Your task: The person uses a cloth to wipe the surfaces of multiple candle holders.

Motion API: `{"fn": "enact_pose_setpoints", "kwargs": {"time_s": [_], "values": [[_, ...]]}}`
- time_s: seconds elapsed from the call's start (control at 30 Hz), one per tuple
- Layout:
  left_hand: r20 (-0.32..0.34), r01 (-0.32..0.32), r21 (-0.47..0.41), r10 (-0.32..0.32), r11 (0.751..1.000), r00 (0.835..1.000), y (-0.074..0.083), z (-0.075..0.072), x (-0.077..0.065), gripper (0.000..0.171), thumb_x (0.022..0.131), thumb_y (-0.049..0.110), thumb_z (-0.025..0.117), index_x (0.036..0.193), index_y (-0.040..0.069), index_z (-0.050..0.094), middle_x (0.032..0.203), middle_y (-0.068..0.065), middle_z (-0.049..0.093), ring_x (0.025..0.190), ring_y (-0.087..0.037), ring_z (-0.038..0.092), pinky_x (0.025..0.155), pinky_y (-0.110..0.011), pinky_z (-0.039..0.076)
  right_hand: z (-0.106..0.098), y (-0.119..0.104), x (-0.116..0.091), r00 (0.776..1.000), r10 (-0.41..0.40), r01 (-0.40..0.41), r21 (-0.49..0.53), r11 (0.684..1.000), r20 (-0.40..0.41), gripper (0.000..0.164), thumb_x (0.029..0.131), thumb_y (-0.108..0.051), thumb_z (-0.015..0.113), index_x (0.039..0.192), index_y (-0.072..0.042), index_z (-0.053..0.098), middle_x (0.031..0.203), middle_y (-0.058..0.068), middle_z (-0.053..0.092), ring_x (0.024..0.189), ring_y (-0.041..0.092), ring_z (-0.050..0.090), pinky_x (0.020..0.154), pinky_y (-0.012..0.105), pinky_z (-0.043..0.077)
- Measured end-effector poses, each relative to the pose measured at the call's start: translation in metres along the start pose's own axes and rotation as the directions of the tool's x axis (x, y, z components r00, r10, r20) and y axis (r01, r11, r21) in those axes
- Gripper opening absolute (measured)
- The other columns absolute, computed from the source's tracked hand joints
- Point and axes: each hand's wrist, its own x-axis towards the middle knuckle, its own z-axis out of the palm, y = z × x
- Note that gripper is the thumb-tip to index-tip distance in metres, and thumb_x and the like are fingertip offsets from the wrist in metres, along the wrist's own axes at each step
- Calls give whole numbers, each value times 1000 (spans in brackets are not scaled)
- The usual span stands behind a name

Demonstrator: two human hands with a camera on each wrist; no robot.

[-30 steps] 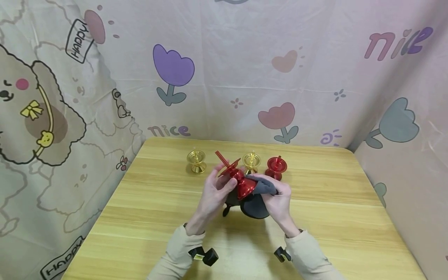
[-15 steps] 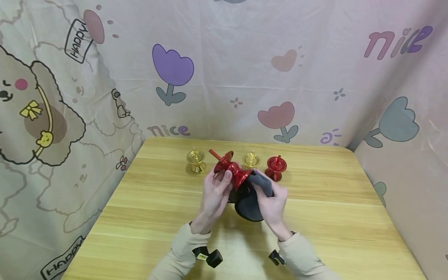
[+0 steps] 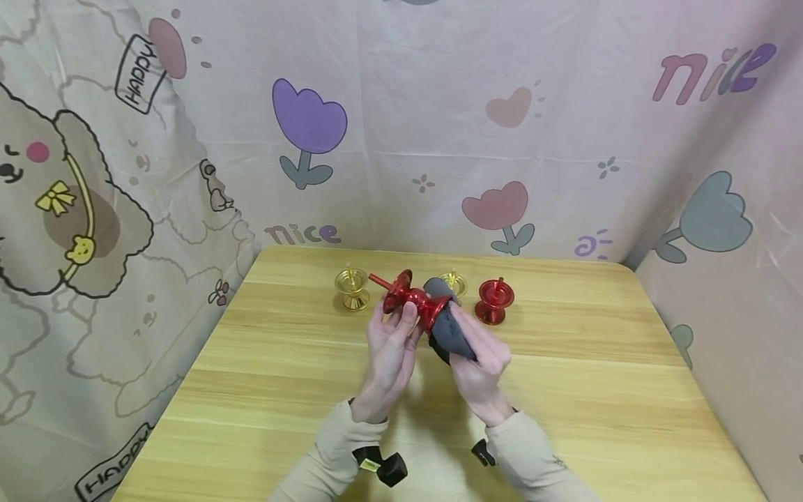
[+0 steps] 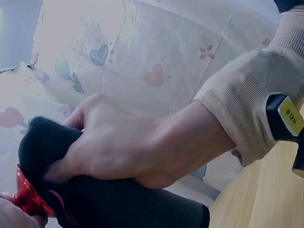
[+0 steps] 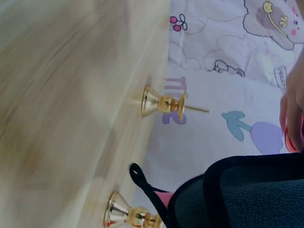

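Observation:
A shiny red candle holder with a dish and a thin spike is held above the table, tilted nearly sideways with its spike to the left. My left hand grips its stem between thumb and fingers. In my right hand is a dark grey cloth, pressed against the flared base. The left wrist view shows the cloth bunched under the right hand, with part of the red base beside it. The cloth covers the underside of the base.
On the wooden table, one gold candle holder stands at the back left. Another gold one is partly hidden behind the cloth, and a second red one stands to its right. A patterned curtain hangs behind.
The red candle holder has tipped further toward horizontal, its spike swinging left and down. The cloth has shifted from the base's side to cover its underside, and its hanging part has drawn up.

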Motion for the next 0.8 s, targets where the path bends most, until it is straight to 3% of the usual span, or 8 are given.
{"fn": "enact_pose_setpoints", "kwargs": {"time_s": [0.2, 0.3, 0.5, 0.6, 0.7, 0.8], "values": [[-31, -11, -19, 10, 1000, 999, 0, 0, 1, 46, 100, -2, 53, 144, -1, 39, 113, -8, 67, 104, -14, 71, 93, -25, 59, 0, -6, 1, 993, 2, -6, 32, 999, 115, 44, 67, 18, 53, 103, 8, 76, 97, 23, 77, 91, 31, 77, 90, 31, 61], [-49, 15, -38, -16, 999, 999, 0, -3, 4, 47, 101, -2, 51, 146, -6, 37, 111, -9, 68, 103, -14, 71, 94, -24, 58, -2, -6, 3, 981, -33, 23, 57, 998, 191, 41, 72, 17, 53, 104, 5, 76, 98, 22, 77, 91, 30, 77, 90, 32, 61], [-53, 96, -91, -101, 991, 993, 1, -10, 7, 47, 102, 0, 51, 144, -11, 33, 107, -10, 70, 98, -13, 73, 93, -23, 58, -15, 3, 10, 907, -171, 174, 27, 984, 384, 26, 95, 0, 53, 107, -1, 76, 102, 15, 78, 90, 29, 76, 83, 37, 62], [-46, 137, -101, -142, 985, 989, 1, -12, 7, 50, 102, 2, 52, 145, -10, 31, 107, -10, 71, 97, -13, 74, 91, -23, 59, -21, 10, 11, 882, -221, 236, 16, 972, 417, 26, 99, -3, 51, 106, -1, 76, 102, 15, 77, 89, 30, 76, 84, 36, 62], [-29, 157, -83, -160, 984, 987, 1, -13, 6, 49, 102, 1, 52, 146, -10, 32, 110, -11, 69, 99, -14, 73, 91, -24, 59, -23, 15, 12, 887, -241, 260, 5, 966, 394, 24, 101, -4, 53, 104, 2, 76, 101, 18, 77, 88, 32, 76, 92, 33, 60], [-10, 161, -51, -162, 986, 987, 0, -13, 5, 50, 101, -1, 52, 147, -9, 34, 114, -13, 67, 102, -15, 72, 94, -26, 59, -23, 17, 12, 914, -237, 256, -14, 966, 329, 21, 99, -3, 57, 102, 5, 76, 98, 20, 77, 86, 34, 76, 97, 30, 58]]}}
